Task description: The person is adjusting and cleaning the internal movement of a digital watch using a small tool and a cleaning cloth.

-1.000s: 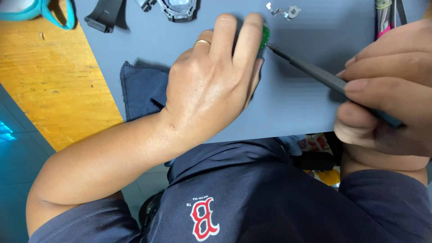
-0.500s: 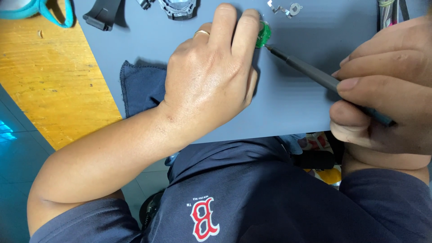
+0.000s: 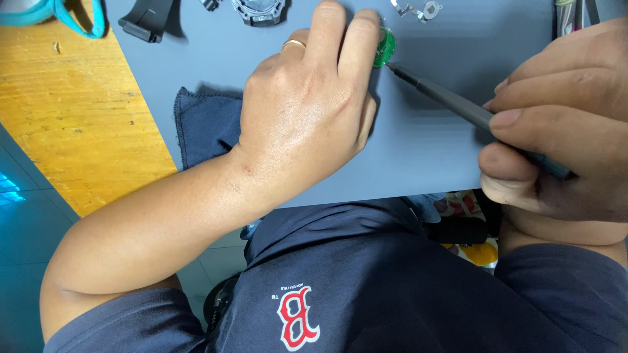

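Green and small, a round part [image 3: 384, 47] sits on the grey mat [image 3: 432, 150], pinned at the tips of the left hand [image 3: 307, 111], whose fingers [image 3: 358, 39] are pressed close together and curl down over it so that only one edge of the part shows. On the ring finger of that hand is a thin gold ring [image 3: 294, 44]. From the right, the right hand [image 3: 562, 131] holds a slim dark tool [image 3: 458, 106] like a pen, pinched between thumb and forefinger, the other fingers folded around its shaft; the tip of the tool touches the edge of the green part. A dark blue cloth [image 3: 206, 127] lies on the mat just under the left wrist. Along the far edge of the mat lie a black strap [image 3: 149, 18], a round grey casing [image 3: 260, 11] and a small bent metal piece [image 3: 416, 10], well apart from the hands. Beside the mat is a yellow wooden tabletop [image 3: 72, 117].
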